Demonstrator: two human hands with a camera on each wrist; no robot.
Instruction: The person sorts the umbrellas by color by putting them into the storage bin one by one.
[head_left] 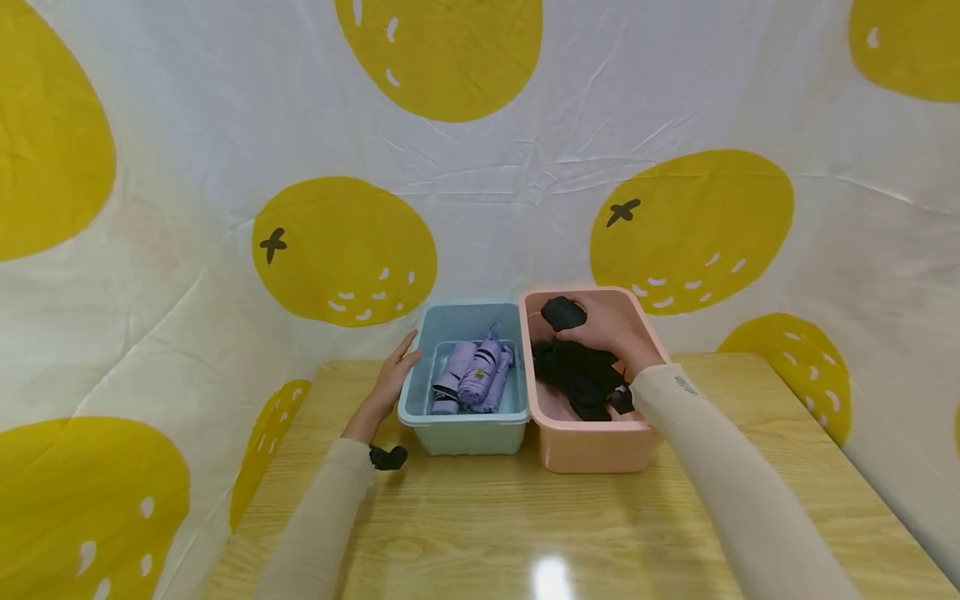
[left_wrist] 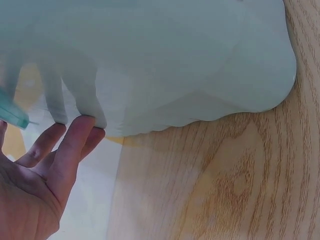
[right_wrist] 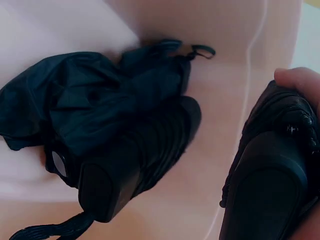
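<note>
My right hand (head_left: 606, 327) grips a folded black umbrella (head_left: 562, 313) over the back of the pink bin (head_left: 596, 446). In the right wrist view the held umbrella (right_wrist: 265, 195) shows its flat handle end. Beneath it, other black folded umbrellas (right_wrist: 142, 147) lie on the bin's floor, one with a strap trailing from its handle. My left hand (head_left: 390, 379) is at the left side of the light blue bin (head_left: 468, 437); its fingertips (left_wrist: 82, 122) touch the outer wall. Several purple folded umbrellas (head_left: 480, 375) lie inside that bin.
Both bins stand side by side, rims touching, on a wooden table (head_left: 480, 517). Behind and beside the table hangs a white cloth (head_left: 495, 217) printed with large yellow fruit. A black band (head_left: 387, 457) sits on the left wrist.
</note>
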